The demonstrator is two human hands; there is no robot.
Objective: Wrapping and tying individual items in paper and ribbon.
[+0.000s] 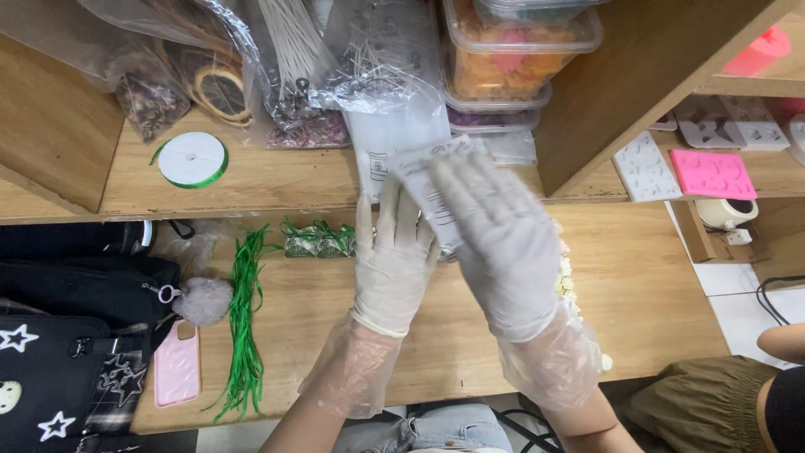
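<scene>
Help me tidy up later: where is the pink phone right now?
In the head view the pink phone lies flat on the wooden table's left side, between the black bag with white stars and the bunch of green ribbon strips.

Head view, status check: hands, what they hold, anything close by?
Left hand and right hand, both gloved, raised over wooden table. Small clear packet between them. Green raffia lies left, apart.
</scene>
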